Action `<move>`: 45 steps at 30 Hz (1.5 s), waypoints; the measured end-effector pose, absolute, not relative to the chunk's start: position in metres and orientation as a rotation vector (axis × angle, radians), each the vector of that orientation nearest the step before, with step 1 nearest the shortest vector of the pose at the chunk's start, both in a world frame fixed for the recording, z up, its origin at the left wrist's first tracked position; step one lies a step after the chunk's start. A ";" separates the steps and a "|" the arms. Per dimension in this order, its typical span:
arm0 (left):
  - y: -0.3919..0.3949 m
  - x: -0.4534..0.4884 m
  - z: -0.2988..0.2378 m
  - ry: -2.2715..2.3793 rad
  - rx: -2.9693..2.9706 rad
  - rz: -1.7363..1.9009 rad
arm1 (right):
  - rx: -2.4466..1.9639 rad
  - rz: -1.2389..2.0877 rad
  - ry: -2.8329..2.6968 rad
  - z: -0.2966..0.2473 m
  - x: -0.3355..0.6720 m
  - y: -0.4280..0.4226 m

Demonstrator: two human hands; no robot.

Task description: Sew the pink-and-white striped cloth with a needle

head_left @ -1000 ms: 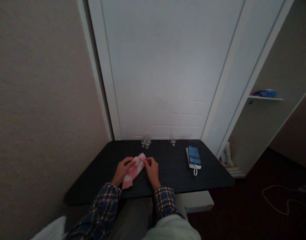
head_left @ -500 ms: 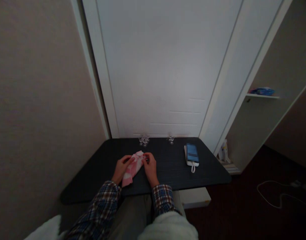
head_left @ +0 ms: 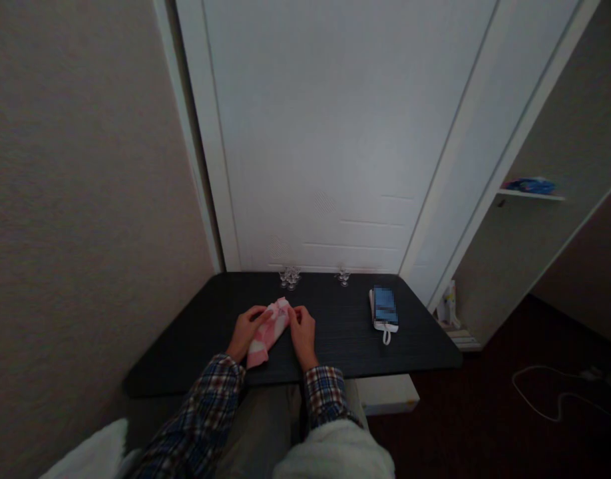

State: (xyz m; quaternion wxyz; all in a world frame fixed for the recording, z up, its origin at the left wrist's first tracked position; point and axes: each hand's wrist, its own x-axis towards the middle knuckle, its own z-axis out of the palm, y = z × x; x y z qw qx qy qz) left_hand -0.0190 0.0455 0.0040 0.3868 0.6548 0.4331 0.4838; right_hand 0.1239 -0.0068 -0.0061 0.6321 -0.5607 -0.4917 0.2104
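A pink and white cloth (head_left: 268, 338) lies slantwise over the dark table, bunched at its far end between my two hands. My left hand (head_left: 245, 330) grips its left side, thumb on top and fingers curled. From the right, the thumb and fingers of my right hand (head_left: 302, 332) pinch the far edge of the cloth. A greyish patch shows in the folds there; whether something is wrapped inside, I cannot tell. Beyond the cloth stands a cluster of small clear stemmed glasses (head_left: 290, 277). Further right is a smaller group of such glasses (head_left: 343, 277).
A phone (head_left: 385, 305) lies on a white object with a loop strap at the right of the dark table (head_left: 335, 352). Behind the table rises a white panel (head_left: 315, 153). Below the front edge sits a white box (head_left: 388, 394); a cable (head_left: 535, 409) trails on the floor.
The far end of the cloth is folded a little differently, and my right fingers have shifted slightly at its edge. The whole view has moved slightly. Both hands stay on the cloth.
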 end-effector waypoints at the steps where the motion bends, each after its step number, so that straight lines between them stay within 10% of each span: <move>1: 0.045 -0.019 0.004 1.096 1.666 1.232 | -1.279 0.477 -1.139 -0.005 0.124 -0.008; 45: 0.043 -0.019 0.005 1.032 1.635 1.261 | -1.258 0.520 -1.213 -0.009 0.126 -0.010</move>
